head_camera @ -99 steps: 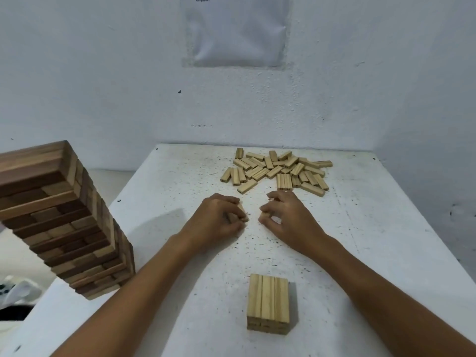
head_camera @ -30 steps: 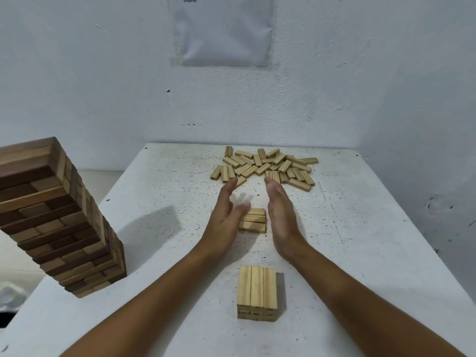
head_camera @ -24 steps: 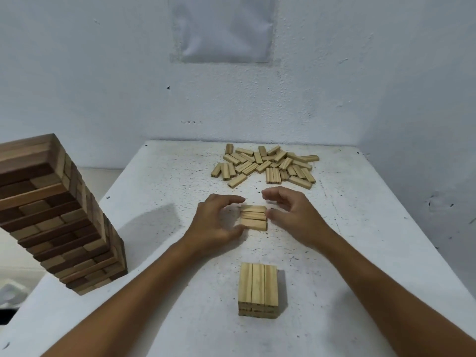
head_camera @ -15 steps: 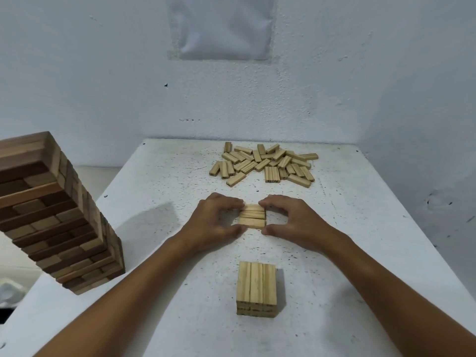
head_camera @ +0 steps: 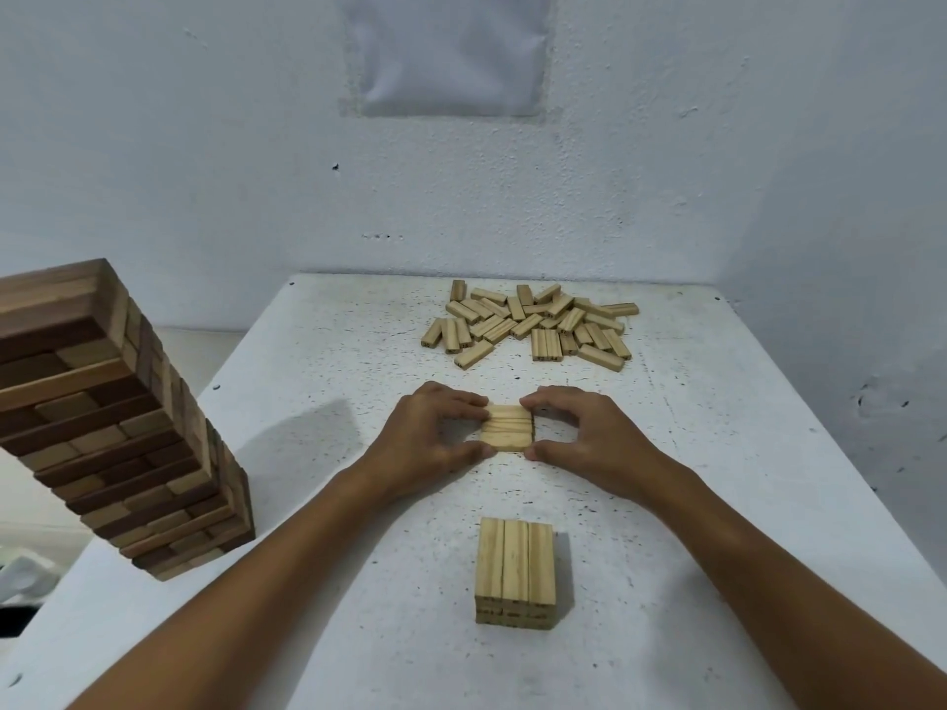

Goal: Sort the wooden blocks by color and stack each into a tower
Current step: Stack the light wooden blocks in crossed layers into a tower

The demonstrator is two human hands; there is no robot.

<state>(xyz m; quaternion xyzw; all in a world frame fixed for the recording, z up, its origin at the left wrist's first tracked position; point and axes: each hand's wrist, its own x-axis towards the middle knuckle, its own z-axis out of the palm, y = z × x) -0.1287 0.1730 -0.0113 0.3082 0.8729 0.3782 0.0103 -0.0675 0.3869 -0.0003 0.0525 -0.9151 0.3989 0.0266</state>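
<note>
A row of three light wooden blocks [head_camera: 508,427] lies side by side at the middle of the white table [head_camera: 717,453]. My left hand [head_camera: 429,438] pinches its left end between fingers and thumb. My right hand [head_camera: 584,437] pinches its right end the same way. Nearer to me stands a short light block stack [head_camera: 515,571], three blocks wide and a few layers high. At the far side lies a loose pile of several light blocks [head_camera: 533,325]. A tall tower of mixed dark and light blocks [head_camera: 102,417] stands at the table's left edge.
A white wall rises right behind the table, and another wall closes in on the right. A pale sheet [head_camera: 451,53] is stuck on the back wall. Beyond the table's left edge the floor drops away, with a white object [head_camera: 25,581] low down there.
Both hands went from flat beside the three blocks to pinching their ends. The blocks are now squared up into a tight row. The view has shifted slightly.
</note>
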